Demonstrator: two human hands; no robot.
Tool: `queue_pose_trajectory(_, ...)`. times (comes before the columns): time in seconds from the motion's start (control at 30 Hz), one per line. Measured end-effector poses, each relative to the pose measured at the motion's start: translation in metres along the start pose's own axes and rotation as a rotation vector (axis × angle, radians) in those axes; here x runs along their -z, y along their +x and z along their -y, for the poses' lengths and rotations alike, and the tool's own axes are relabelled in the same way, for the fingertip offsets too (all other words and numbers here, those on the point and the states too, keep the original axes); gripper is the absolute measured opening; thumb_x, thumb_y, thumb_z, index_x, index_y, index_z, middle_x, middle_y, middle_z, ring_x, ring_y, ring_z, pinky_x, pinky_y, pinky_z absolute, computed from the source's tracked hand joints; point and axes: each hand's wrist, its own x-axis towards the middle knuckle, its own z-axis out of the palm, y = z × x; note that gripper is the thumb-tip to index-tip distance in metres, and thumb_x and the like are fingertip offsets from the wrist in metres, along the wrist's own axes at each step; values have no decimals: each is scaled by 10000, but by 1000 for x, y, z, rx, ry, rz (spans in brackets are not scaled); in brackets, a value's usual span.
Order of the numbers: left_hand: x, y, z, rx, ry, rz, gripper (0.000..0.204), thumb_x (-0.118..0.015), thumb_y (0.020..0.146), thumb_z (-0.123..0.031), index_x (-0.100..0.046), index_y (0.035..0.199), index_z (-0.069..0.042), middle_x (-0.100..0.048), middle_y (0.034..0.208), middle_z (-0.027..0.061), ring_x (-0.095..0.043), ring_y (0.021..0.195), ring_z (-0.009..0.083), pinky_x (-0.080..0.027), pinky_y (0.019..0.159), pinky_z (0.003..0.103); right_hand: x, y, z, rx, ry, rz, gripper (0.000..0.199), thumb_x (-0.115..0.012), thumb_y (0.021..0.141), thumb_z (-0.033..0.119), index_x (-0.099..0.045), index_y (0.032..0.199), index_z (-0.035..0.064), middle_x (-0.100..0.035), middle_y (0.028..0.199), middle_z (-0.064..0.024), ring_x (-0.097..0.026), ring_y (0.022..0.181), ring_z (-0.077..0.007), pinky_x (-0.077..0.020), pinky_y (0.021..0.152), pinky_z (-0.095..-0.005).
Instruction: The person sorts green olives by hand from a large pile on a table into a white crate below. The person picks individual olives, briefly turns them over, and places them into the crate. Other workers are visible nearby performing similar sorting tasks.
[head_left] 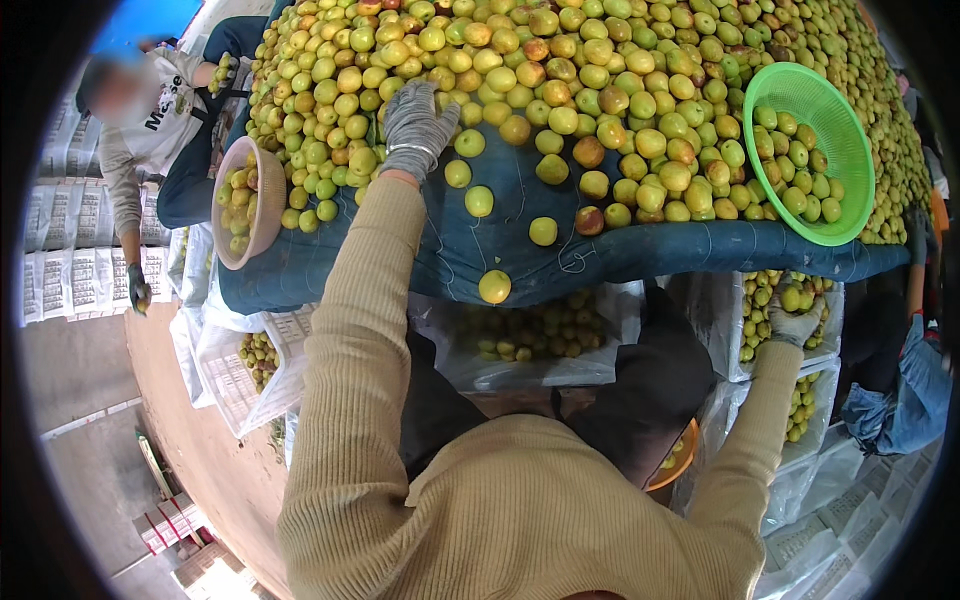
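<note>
A big heap of green-yellow jujubes (620,75), some with brown patches, covers the dark blue cloth (455,235) before me. My left hand (418,125), in a grey knit glove, lies at the heap's near edge with its fingers stretched over the fruit. Nothing shows in its grasp. Down at the right, my gloved right hand (795,325) is over a plastic-lined crate (737,345) of jujubes, its fingers curled round a few jujubes (797,297). Several loose jujubes are scattered across the cloth between the heap and me.
A green basket (835,105) of jujubes rests on the heap's right; a pink basket (268,195) stands left. Beneath the cloth sits a lined crate (480,372). Another crate (228,375) is at lower left. Co-workers sit at both sides; an orange basket (685,460) is by my leg.
</note>
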Motion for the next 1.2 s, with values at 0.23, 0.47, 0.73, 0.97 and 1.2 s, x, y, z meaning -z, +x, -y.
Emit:
queue_pose_trajectory(0.23,7,-27,-3,66,-89,245,621,-687,798,-448,-537,1313,-135,-505,1330,195,-435,1274,330,-305,1084,401,55,53,28,279,4,103,565,-370,941,391,-424,1347,2,-521,1316,-195,-526,1183,-386,-510,907,-557)
queue_pose_trajectory(0.47,34,-53,59,-50,-298,21,509,-667,846,-339,-556,1276,-90,-517,1320,179,-501,1212,312,-368,1060,397,10,-36,-8,193,22,283,387,-406,974,276,-476,1222,-13,-621,1104,-203,-630,992,-310,-573,824,-412)
queue_pose_trajectory(0.73,23,-51,56,183,98,175,591,-677,813,-411,-526,1332,-170,-204,1521,200,-293,1364,379,-257,1108,486,-113,-168,-91,116,-168,473,348,-499,964,238,-529,1250,41,-646,1007,-109,-609,814,-177,-526,702,-271)
queue_pose_trajectory(0.97,22,-87,23,-78,53,154,550,-645,847,-330,-504,1326,-100,-330,1466,189,-313,1346,386,-249,1117,464,-172,-225,-186,-167,-205,545,389,-526,957,300,-524,1253,47,-649,993,-74,-607,822,-171,-507,747,-293)
queue_pose_trajectory(1.2,58,-137,18,65,-640,70,346,-541,898,-64,-578,1242,-88,-559,1276,136,-488,1248,266,-367,1053,380,-148,-224,-237,-371,-373,435,375,-508,969,262,-500,1266,34,-640,997,-105,-619,829,-191,-526,666,-292)
